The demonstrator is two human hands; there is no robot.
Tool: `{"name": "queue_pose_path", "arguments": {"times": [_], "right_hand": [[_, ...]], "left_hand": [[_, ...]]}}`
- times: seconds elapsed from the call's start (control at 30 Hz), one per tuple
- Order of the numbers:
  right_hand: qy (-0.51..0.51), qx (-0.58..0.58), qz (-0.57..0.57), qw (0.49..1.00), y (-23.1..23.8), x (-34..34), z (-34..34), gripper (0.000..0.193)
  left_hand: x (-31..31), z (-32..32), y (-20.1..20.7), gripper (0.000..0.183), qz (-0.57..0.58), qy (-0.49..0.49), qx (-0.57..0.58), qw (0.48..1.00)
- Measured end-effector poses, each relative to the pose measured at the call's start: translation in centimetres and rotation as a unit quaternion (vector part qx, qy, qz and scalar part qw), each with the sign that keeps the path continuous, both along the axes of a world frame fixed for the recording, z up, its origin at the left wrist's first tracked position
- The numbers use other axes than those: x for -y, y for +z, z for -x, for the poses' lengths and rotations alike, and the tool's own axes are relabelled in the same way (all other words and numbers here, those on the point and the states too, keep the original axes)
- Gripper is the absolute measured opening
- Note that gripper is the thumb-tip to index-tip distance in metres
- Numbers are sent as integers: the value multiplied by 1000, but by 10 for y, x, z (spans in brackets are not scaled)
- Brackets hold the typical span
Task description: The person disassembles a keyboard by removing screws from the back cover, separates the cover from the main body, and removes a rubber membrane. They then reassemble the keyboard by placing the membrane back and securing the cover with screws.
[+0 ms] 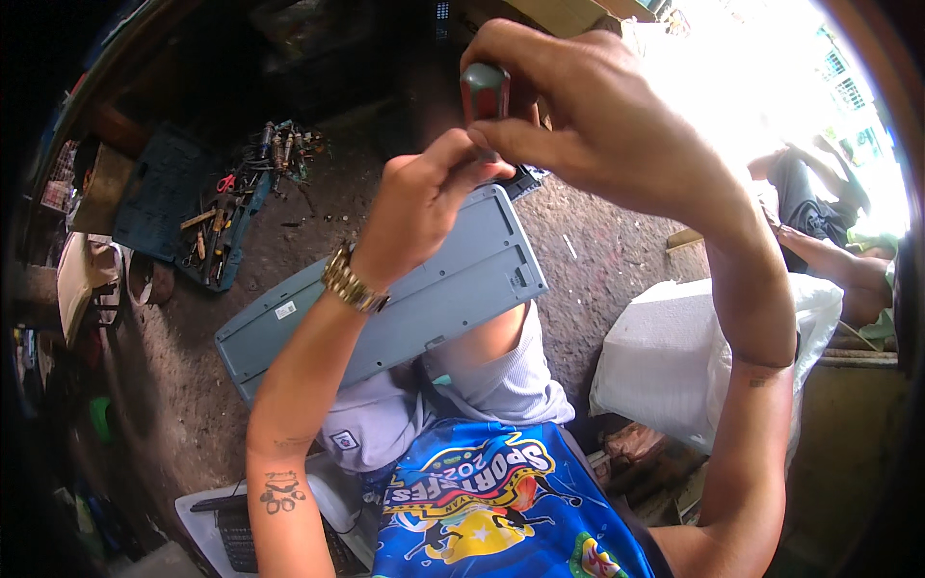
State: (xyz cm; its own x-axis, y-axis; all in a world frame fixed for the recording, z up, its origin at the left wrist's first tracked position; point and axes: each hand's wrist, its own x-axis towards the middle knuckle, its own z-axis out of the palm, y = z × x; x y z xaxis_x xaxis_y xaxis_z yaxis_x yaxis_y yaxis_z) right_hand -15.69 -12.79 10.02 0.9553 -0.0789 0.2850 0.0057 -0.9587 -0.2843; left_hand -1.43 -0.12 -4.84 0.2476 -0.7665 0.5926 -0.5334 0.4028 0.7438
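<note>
In the head view, my right hand, upper right of centre, has its grip closed around the handle of a screwdriver. My left hand, upper middle, has its thumb and fingers drawn together by the tool's lower end; I can't tell what they pinch, as my fingers hide the tip. If the tip slips sideways, I could jab those fingertips, since they sit so close. The long panel lies aslant across my lap, mid-frame, and I think it could slide off my knee if I push hard, because I see neither hand clamping it. A small part dropped here could get lost on the rough floor.

The panel looks like a keyboard's underside: blue-grey, with rounded corners, a lengthwise recess, little holes and a white label toward the left end.
</note>
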Motion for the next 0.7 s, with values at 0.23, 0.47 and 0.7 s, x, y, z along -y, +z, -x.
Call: {"name": "queue_pose_path", "arguments": {"times": [0.23,0.47,0.7], "right_hand": [[-49,35,40,997,-30,24,10,34],[-72,3,42,997,-38,28,13,35],[-86,1,51,995,-38,33,10,36]], "left_hand": [[29,9,-2,14,-15,-18,38,999],[30,4,-14,14,-29,-14,63,997],[39,1,-24,14,-16,-10,73,997]]}}
